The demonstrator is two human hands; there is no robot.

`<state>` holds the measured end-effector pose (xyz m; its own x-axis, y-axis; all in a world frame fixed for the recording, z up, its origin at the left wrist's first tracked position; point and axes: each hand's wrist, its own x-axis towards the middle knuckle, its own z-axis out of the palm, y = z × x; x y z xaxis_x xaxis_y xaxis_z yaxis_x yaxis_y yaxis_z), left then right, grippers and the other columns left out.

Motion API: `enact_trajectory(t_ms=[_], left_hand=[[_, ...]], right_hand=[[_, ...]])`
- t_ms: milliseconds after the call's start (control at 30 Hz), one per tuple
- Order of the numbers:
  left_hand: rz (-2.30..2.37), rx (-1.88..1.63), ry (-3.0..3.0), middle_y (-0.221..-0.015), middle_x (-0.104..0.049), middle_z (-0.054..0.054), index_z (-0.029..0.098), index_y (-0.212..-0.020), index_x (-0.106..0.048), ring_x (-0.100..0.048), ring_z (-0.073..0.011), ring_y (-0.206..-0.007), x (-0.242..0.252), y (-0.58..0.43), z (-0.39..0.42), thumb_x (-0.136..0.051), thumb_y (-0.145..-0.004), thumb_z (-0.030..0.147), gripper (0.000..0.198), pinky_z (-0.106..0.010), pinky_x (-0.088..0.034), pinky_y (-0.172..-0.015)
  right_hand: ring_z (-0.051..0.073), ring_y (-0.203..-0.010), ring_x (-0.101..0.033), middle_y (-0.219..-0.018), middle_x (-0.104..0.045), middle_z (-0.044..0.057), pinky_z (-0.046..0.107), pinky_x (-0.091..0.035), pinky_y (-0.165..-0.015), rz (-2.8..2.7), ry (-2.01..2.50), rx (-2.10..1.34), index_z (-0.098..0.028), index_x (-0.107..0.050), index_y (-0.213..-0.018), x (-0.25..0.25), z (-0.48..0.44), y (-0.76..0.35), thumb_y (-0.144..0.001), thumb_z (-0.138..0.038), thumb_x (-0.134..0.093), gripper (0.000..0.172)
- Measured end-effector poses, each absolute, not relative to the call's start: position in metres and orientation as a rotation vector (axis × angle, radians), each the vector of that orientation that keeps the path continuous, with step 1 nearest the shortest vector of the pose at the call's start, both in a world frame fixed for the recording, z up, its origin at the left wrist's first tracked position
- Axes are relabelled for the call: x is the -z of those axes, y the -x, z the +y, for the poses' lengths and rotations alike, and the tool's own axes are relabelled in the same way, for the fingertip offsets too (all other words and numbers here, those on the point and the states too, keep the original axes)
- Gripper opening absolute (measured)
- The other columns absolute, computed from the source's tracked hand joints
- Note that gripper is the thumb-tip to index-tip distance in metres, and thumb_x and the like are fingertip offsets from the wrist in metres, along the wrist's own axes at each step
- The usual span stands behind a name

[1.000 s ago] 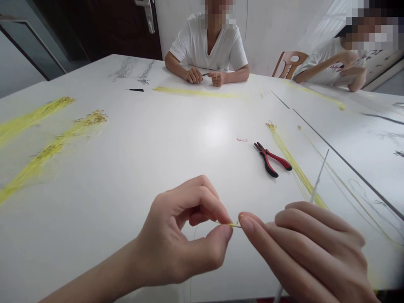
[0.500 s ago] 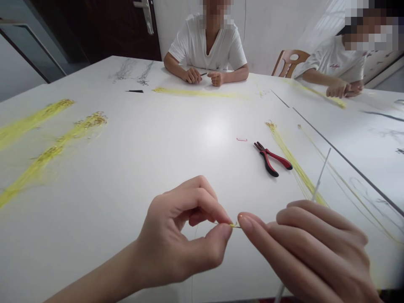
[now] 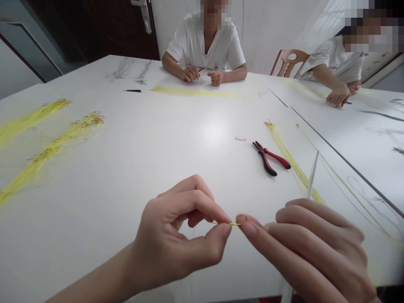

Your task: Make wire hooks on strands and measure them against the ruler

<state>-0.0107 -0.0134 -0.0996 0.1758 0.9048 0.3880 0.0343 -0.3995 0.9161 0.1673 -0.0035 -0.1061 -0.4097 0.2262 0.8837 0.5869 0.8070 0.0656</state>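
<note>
My left hand is closed, thumb and forefinger pinching a small gold fish hook by its shank, where yellow line is wrapped. The hook's bend sticks out to the right, against the fingertips of my right hand. A thin strand of line hangs below my left hand. Through my right hand runs a slim, pointed silver tool, its tip showing beyond the knuckles and its other end below the palm. Whether the right fingertips also grip the hook, I cannot tell.
Red-and-black pliers lie ahead, beside a bundle of yellow lines. More hooked yellow bundles lie at left. A small red-outlined piece is near the pliers. Two people in white shirts work across the white table.
The hook's bend now shows more fully at my right fingertips. The silver tool has turned slightly, its tip shifting left. The co-worker at right has moved a hand down and back.
</note>
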Motion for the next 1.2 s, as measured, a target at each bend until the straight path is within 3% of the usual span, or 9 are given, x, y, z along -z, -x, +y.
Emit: enact_trajectory(t_ms=[1033,1200], left_hand=[[0.908,-1.330,-1.699,-0.065,-0.049,0.004,0.019,-0.072,-0.061,-0.044,-0.0075,-0.056,0.098,0.011,-0.012,-0.057,-0.066,-0.002,0.023,-0.020,-0.039,-0.048],[0.912,-1.347,-1.702,-0.065,-0.049,0.004,0.019,-0.071,-0.061,-0.043,-0.0073,-0.055,0.098,0.010,-0.011,-0.057,-0.065,-0.002,0.023,-0.020,-0.037,-0.047]], right_hand=[[0.009,-0.046,-0.046,-0.052,-0.056,-0.001,0.031,-0.033,-0.045,-1.960,0.663,0.473,-0.020,-0.063,-0.077,0.103,-0.006,-0.165,-0.093,-0.033,-0.043,0.029],[0.012,-0.058,-0.057,-0.066,-0.065,0.001,0.031,-0.040,-0.050,-2.401,0.667,0.339,-0.019,-0.063,-0.096,0.085,-0.013,-0.181,-0.092,-0.034,-0.045,0.024]])
